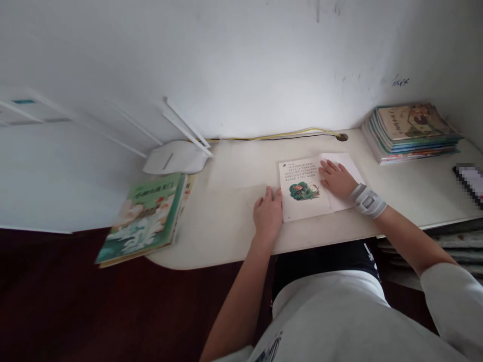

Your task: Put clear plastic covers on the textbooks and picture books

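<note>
An open picture book (302,206) lies on the white desk, its left page showing printed text above a coloured drawing. My right hand (337,178) rests flat on the right-hand page, fingers spread toward the middle fold; a grey band circles that wrist. Beside the book's left edge, my left hand (268,213) lies on the desk with its fingers pointing away from me. Its fingertips are at the page edge; whether they touch the paper is hard to tell.
Green picture books (151,216) overhang the desk's left end, near a white router (175,157) with antennas. A stack of books (413,130) stands at the back right, and a blurred phone (471,181) lies at the right. Cables (271,134) run along the wall to a desk hole.
</note>
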A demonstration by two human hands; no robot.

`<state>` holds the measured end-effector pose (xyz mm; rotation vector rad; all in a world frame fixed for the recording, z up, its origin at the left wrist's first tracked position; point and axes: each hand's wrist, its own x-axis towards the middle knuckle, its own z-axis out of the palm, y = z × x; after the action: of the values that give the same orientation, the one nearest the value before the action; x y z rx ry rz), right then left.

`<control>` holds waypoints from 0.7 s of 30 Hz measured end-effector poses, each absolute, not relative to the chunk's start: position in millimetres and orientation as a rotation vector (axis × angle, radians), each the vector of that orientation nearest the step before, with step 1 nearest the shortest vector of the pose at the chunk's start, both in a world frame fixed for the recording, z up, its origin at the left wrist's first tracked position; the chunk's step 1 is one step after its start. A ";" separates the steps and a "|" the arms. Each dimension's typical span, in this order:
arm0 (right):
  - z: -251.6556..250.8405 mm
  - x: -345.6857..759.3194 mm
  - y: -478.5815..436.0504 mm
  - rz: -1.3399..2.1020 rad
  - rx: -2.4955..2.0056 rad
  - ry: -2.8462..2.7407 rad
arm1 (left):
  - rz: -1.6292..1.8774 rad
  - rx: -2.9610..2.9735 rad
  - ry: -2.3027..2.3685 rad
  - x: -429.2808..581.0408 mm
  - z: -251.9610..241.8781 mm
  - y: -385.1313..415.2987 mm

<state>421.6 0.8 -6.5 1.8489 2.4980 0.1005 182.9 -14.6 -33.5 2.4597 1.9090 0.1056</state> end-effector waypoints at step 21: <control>-19.1 404.3 -37.5 0.219 1.945 2.412 | 0.054 2.470 1.937 186.6 -28.2 -15.9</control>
<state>404.3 -37.5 -19.1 1.9452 2.4122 0.2189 186.6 -15.9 -28.2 2.4704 1.9371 0.0539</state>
